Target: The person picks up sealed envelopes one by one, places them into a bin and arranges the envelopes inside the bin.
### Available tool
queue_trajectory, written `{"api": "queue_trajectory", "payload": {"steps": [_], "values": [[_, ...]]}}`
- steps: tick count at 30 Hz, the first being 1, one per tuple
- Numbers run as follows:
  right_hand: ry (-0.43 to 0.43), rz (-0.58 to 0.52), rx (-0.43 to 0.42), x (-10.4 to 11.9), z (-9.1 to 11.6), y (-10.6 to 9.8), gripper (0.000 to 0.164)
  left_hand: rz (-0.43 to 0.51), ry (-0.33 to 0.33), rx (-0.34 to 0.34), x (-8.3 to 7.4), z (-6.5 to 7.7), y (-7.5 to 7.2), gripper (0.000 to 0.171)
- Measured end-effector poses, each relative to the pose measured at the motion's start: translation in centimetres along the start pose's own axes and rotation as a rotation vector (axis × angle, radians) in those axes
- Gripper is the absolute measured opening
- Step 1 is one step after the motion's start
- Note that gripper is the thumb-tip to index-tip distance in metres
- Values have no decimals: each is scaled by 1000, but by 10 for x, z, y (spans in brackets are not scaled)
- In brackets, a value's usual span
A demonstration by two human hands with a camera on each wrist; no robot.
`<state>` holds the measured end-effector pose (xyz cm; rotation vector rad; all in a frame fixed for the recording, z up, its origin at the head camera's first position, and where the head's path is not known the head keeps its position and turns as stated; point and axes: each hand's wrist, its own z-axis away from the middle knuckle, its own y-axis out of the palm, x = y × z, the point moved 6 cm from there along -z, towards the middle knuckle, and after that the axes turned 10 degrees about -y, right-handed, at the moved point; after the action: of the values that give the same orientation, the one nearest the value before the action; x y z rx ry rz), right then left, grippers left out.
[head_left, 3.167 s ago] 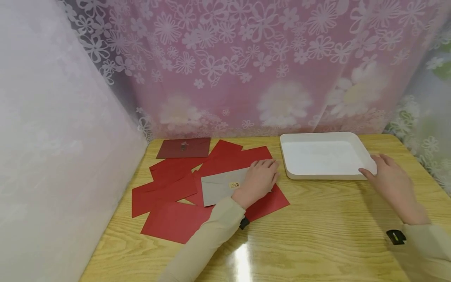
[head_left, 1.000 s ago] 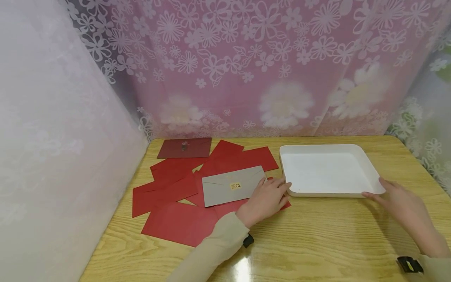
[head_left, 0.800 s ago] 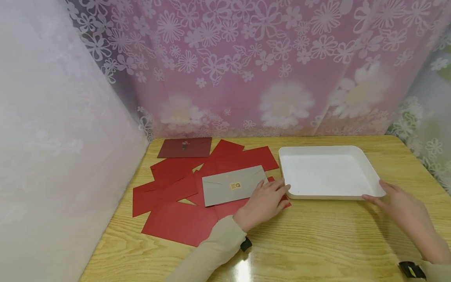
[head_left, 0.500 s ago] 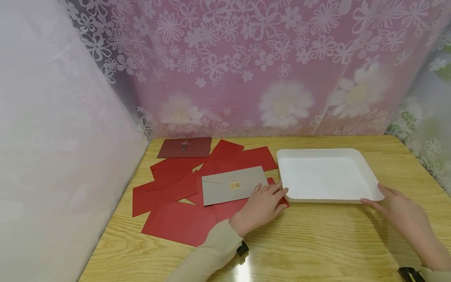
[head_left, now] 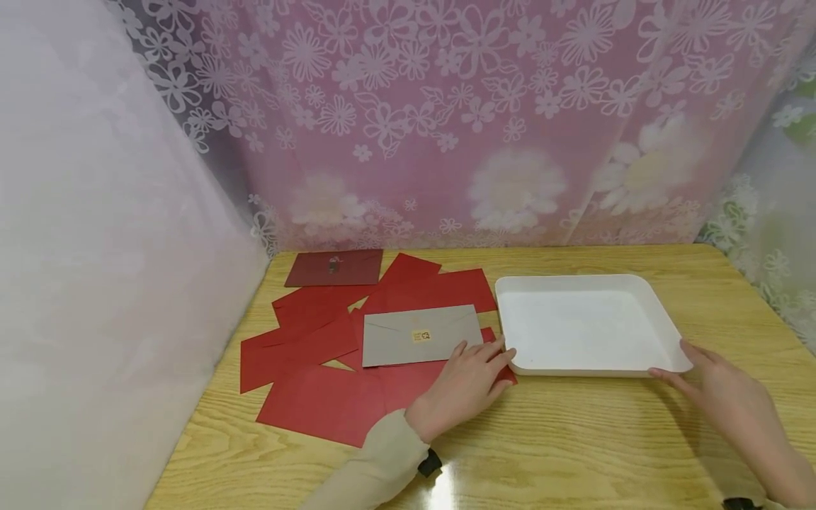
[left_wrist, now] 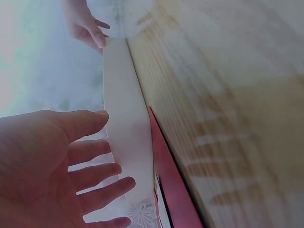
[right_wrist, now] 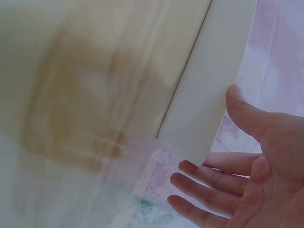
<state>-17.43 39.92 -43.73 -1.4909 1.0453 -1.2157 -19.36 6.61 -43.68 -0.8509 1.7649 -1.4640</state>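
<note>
A white rectangular tray (head_left: 589,326) lies on the table, to the right of the envelopes. My right hand (head_left: 733,389) pinches its near right corner, thumb along the front wall and index finger on the side; the other fingers stand loose in the right wrist view. At the near left corner my left hand (head_left: 460,386) has its fingers stretched out, fingertips at the tray's edge. Under and beside that hand lie a grey envelope (head_left: 395,336) with a small gold print and a red envelope (head_left: 408,379). The left wrist view shows the tray's wall (left_wrist: 126,95) beside the spread fingers.
Several more red envelopes (head_left: 299,347) overlap on the left, with a dark red one (head_left: 334,269) at the back. A pink floral curtain (head_left: 408,142) hangs behind the wooden table (head_left: 574,439), and a white sheet (head_left: 115,248) borders the left side.
The tray has slid toward me and slightly left, with both hands moving along. My left hand has gone from atop the grey envelope to the tray's corner. The grey envelope has shifted slightly.
</note>
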Motion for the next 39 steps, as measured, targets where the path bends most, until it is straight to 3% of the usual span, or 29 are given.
{"api": "queue_trajectory", "payload": {"steps": [11, 22, 31, 35, 39], "values": [[-22, 23, -60, 2, 2, -5, 92, 5, -5, 11, -2, 7, -6, 46], [-21, 25, -52, 7, 10, -3, 91, 6, -10, 9, 0, 14, -6, 46], [-60, 42, -93, 11, 15, -3, 81, 5, 2, -8, 1, 19, -5, 45], [-148, 68, -195, 24, 13, -8, 60, 5, 5, -13, 1, 19, -4, 45], [-365, 86, -320, 45, 6, -12, 32, 6, 5, -12, 2, 20, -3, 46]]}}
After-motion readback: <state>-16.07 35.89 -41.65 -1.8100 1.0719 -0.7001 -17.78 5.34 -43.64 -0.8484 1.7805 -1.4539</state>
